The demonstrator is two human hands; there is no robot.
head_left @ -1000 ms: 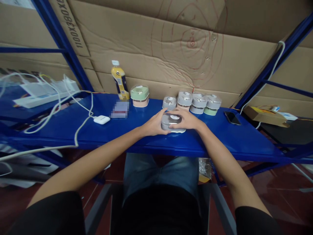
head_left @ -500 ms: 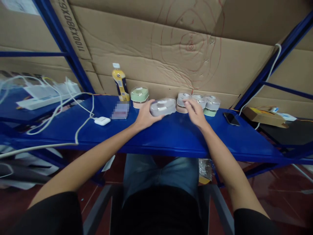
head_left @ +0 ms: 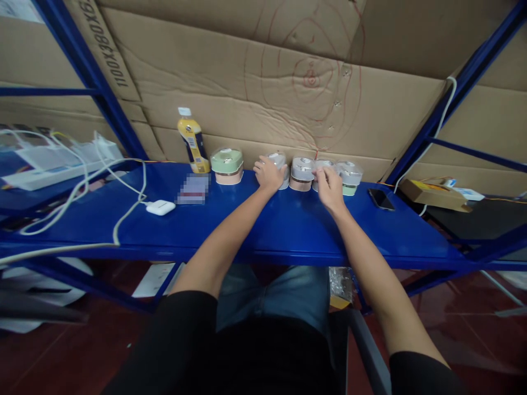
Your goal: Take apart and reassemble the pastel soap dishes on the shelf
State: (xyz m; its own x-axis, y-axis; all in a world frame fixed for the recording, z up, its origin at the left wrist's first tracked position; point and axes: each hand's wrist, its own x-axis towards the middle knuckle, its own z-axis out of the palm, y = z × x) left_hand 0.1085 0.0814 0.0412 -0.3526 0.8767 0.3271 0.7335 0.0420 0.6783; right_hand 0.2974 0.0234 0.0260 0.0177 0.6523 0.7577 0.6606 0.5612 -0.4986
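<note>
Along the back of the blue shelf stands a row of small rounded lidded boxes. My left hand (head_left: pixel 269 174) is curled round a grey box (head_left: pixel 281 161), which now stands on the shelf and is partly hidden by the hand. My right hand (head_left: pixel 329 187) has its fingers bent against the front of another grey box (head_left: pixel 324 163), covering most of it. Between the hands is a grey-over-pink box (head_left: pixel 302 169). A grey-over-green box (head_left: pixel 349 174) stands just right of my right hand. Farther left is a green-over-pink box (head_left: pixel 226 163).
A yellow drink bottle (head_left: pixel 193 141) stands back left, with a blurred-out flat item (head_left: pixel 193 189) before it. A white earbud case (head_left: pixel 160 207), white cables and a power strip (head_left: pixel 61 164) lie left. To the right are a phone (head_left: pixel 381 199) and an open carton (head_left: pixel 436 195).
My left hand has brought the grey box from a tilted, raised position to the shelf, beside the other boxes. My right hand stays by its boxes. The view has shifted slightly.
</note>
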